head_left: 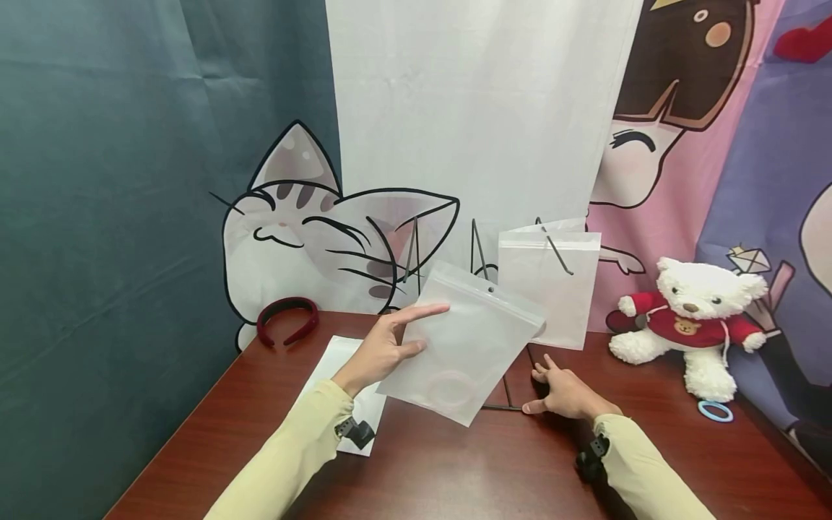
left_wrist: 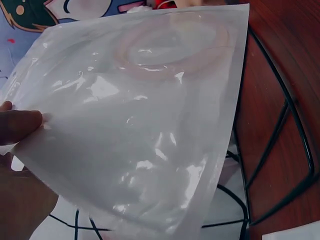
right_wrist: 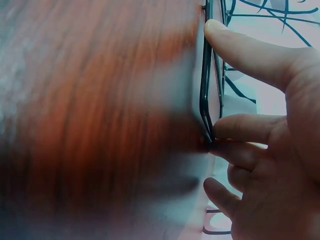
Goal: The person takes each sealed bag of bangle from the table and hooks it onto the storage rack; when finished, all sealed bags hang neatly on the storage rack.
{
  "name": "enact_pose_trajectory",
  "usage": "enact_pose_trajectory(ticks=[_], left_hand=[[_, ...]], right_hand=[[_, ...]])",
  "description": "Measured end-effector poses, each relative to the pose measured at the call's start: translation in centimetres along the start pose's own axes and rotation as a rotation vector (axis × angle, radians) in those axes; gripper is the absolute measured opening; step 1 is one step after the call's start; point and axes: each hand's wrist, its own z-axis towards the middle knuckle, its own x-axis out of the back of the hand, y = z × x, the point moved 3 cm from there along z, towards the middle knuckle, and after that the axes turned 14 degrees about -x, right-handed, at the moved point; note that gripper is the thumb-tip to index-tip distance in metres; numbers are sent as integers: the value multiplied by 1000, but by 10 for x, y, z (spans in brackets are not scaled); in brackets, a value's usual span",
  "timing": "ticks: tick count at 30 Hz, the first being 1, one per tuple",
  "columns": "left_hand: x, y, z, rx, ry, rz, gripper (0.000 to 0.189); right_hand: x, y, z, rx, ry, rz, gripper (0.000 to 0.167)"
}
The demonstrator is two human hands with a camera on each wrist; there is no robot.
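My left hand (head_left: 390, 345) pinches the left edge of a frosted white zip bag (head_left: 464, 347) between thumb and fingers. A pale pink ring (left_wrist: 172, 47) shows through the bag near its lower end. The bag is tilted in front of a black wire rack (head_left: 500, 408); a dark hook tip shows at its top hole, though I cannot tell if it passes through. My right hand (head_left: 565, 390) grips the front corner of the rack's base, the thumb (right_wrist: 235, 45) on one bar and fingers at the corner. Another white zip bag (head_left: 549, 292) hangs on the rack's right hook.
White flat packets (head_left: 354, 433) lie on the brown table (head_left: 416, 484), left of the rack. A dark red headband (head_left: 286, 339) sits at the back left. To the right, a white teddy bear (head_left: 695, 318) in a red top sits by a light blue ring (head_left: 715, 412).
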Motion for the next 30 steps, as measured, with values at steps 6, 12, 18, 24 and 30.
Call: enact_pose_trajectory(ticks=[6,12,18,24,30], left_hand=[[-3,-2,4,3,11,6,67],[-2,-7,2,50,28,6,65],[-3,-7,1,56,29,31,63],[-5,-6,3,65,42,23,62],[-4,-11,2,119,65,-52,63]], right_hand=[[0,-1,1,-10,-1,-5,92],[1,-3,0,-7,-3,-6,90],[1,-4,-1,6,-5,-9,87],[2,-3,-1,3,5,-16,87],[2,-3,0,5,11,-21,86]])
